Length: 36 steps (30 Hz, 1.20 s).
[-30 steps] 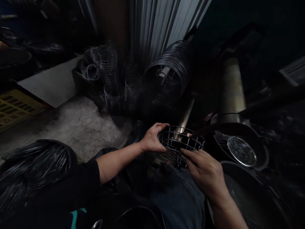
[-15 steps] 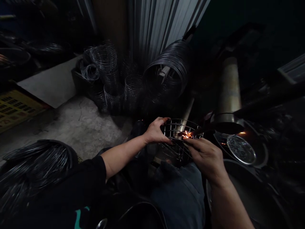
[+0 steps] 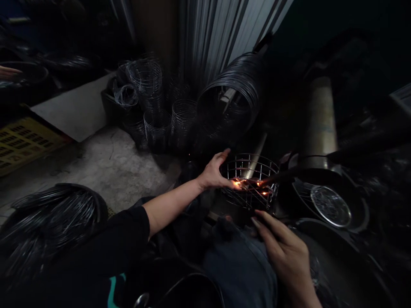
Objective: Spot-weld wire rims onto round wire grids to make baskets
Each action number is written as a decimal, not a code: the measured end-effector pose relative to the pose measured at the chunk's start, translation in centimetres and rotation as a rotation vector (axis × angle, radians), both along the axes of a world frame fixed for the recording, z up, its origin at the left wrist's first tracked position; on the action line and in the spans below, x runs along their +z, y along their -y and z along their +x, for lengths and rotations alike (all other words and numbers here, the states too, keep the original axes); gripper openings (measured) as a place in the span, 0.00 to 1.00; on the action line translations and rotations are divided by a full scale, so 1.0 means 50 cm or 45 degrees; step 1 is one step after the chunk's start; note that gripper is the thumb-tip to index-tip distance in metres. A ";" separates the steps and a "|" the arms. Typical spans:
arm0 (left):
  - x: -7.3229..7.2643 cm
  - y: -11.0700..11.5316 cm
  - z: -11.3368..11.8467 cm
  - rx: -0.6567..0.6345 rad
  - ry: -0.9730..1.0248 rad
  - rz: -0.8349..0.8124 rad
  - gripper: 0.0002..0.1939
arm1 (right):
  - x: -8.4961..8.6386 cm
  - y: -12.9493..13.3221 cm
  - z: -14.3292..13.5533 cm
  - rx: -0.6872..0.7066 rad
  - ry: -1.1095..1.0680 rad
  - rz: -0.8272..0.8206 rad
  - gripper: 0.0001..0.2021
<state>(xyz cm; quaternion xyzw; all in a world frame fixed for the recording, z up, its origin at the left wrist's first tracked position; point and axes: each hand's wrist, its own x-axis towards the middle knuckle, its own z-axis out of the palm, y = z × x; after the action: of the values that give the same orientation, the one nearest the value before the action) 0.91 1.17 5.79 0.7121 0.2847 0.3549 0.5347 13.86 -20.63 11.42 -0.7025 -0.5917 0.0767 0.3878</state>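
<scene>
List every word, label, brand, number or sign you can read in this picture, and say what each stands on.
None can be read with certainty.
Yellow crate: marks near its lower edge, too small and blurred to read.
Black shirt: a turquoise mark, only partly visible; no letter or word can be made out.

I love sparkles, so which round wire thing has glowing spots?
The wire basket at the left hand; the wire coils behind it show no glow.
</scene>
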 end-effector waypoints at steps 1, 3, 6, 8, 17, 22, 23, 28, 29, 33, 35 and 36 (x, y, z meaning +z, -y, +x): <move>-0.021 0.006 -0.007 -0.031 0.013 -0.051 0.72 | -0.009 0.013 0.001 0.030 0.051 -0.026 0.12; -0.068 0.022 -0.015 -0.068 0.006 -0.255 0.78 | -0.022 0.037 0.002 0.116 0.180 -0.071 0.16; -0.124 0.044 -0.009 -0.051 0.083 -0.639 0.73 | -0.028 0.054 -0.010 0.236 0.379 -0.105 0.22; -0.136 0.051 0.000 -0.065 0.205 -0.785 0.65 | -0.018 0.052 -0.027 0.278 0.475 -0.068 0.21; -0.036 0.065 -0.129 -0.110 0.264 -0.511 0.56 | 0.055 0.064 -0.086 0.376 0.339 -0.005 0.15; 0.007 0.106 -0.186 -0.224 -0.069 0.038 0.50 | 0.029 0.061 -0.046 -0.407 -0.110 -0.074 0.17; 0.014 0.113 -0.186 -0.237 -0.115 0.100 0.49 | 0.024 0.049 -0.031 -0.523 -0.221 -0.086 0.20; 0.053 0.134 -0.164 -0.323 -0.194 0.322 0.52 | 0.007 -0.021 0.039 -0.297 -0.668 -0.349 0.23; 0.061 0.137 -0.161 -0.336 -0.202 0.351 0.53 | 0.004 -0.028 0.046 -0.224 -0.707 -0.396 0.22; 0.077 0.139 -0.158 -0.355 -0.197 0.391 0.55 | -0.007 -0.027 0.058 -0.142 -0.819 -0.434 0.22; 0.074 0.131 -0.157 -0.348 -0.161 0.354 0.53 | -0.011 -0.019 0.063 -0.154 -0.873 -0.393 0.23; 0.070 0.125 -0.155 -0.345 -0.135 0.315 0.53 | -0.012 -0.015 0.067 -0.166 -0.896 -0.365 0.23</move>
<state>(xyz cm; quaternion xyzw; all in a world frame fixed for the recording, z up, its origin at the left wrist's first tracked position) -6.83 -5.07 9.28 0.8219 0.1683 0.2738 0.4703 17.23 -19.87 10.81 -0.7164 -0.3598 0.3703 0.4692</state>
